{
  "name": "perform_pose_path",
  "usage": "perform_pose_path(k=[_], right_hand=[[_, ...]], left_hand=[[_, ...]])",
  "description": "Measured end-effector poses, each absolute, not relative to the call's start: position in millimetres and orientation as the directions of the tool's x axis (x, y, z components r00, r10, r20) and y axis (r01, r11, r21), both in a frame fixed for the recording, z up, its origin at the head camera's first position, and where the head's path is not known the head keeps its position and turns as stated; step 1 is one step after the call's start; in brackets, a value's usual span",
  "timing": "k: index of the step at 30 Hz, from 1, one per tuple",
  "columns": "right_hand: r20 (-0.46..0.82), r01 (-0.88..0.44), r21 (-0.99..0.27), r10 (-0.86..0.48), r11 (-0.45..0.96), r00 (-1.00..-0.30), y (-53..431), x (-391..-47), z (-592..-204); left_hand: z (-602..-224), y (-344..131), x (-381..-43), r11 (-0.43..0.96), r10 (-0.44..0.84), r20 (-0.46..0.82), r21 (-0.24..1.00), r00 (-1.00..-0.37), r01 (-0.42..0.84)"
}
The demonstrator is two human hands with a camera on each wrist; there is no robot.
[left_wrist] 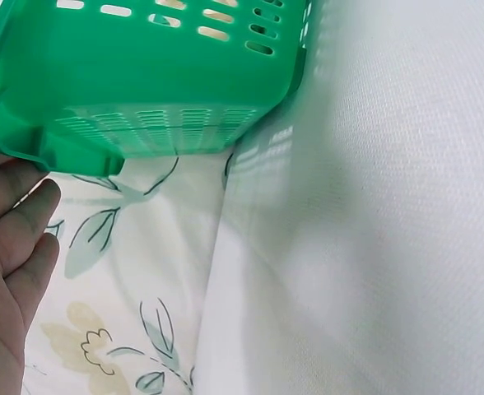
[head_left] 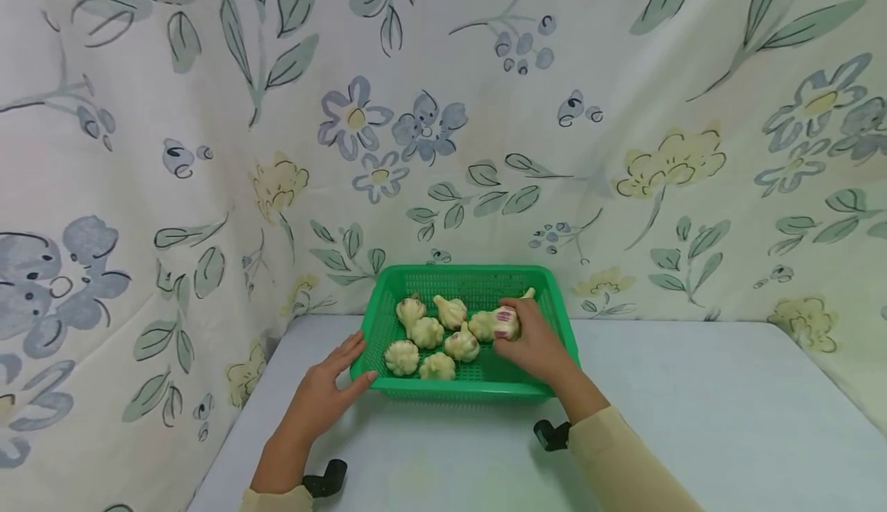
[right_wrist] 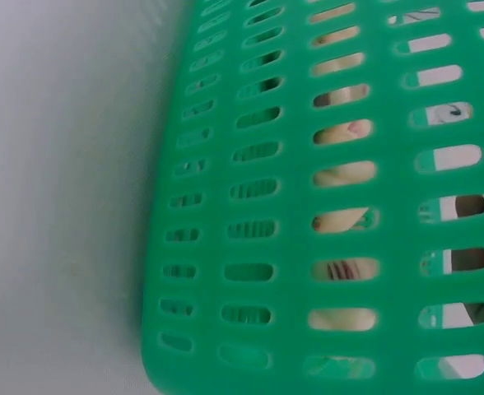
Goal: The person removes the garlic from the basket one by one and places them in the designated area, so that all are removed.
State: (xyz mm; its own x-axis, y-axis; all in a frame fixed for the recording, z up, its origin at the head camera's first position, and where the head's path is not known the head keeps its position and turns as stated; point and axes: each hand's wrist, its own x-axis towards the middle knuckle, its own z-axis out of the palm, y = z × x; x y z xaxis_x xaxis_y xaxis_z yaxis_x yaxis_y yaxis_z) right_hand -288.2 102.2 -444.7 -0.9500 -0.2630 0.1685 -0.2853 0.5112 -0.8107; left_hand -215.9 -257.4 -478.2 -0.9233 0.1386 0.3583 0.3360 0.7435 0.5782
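Note:
A green plastic basket (head_left: 471, 389) stands on the white table, with several garlic bulbs (head_left: 402, 358) lying in its left and middle part. Inside its right half, my right hand (head_left: 539, 346) holds a purple-streaked garlic bulb (head_left: 506, 323) between thumb and fingers. My left hand (head_left: 320, 398) rests at the basket's front left corner, thumb by the front rim and fingers extended along the left side. The left wrist view shows those fingers (left_wrist: 28, 218) loosely straight against the rim. Only the slotted basket wall (right_wrist: 295, 164) fills the right wrist view, hiding the right hand mostly.
The white table (head_left: 693, 404) extends to both sides and in front of the basket. A cloth with printed flowers (head_left: 485, 112) hangs right behind the basket and along the left. Black wrist straps (head_left: 552, 435) sit by the sleeves.

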Motion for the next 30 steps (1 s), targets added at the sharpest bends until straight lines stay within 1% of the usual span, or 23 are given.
perform_pose_path(k=[2, 8, 16, 23, 30], right_hand=[[0.188, -0.296, -0.814, -0.256, 0.500, -0.948, 102.7, -287.8, -444.6], [0.238, -0.312, -0.858, -0.223, 0.408, -0.945, 103.8, -285.8, -443.1], [0.347, -0.389, -0.788, -0.177, 0.477, -0.921, 105.0, -282.1, -440.0], [0.375, -0.414, -0.780, -0.179, 0.468, -0.909, 109.2, -281.8, -438.5], [0.393, -0.423, -0.776, -0.165, 0.468, -0.905, 119.9, -281.4, -436.5]], left_hand=[[-478.6, -257.0, -215.2, 0.742, 0.135, 0.360, 0.581, -0.923, 0.335], [-477.3, -256.6, -214.6, 0.740, 0.138, 0.360, 0.582, -0.923, 0.338], [-476.5, -257.2, -214.4, 0.743, 0.132, 0.341, 0.588, -0.931, 0.321], [-477.8, -257.1, -214.3, 0.748, 0.125, 0.331, 0.588, -0.935, 0.308], [-477.5, -257.3, -215.9, 0.744, 0.137, 0.348, 0.582, -0.927, 0.328]])
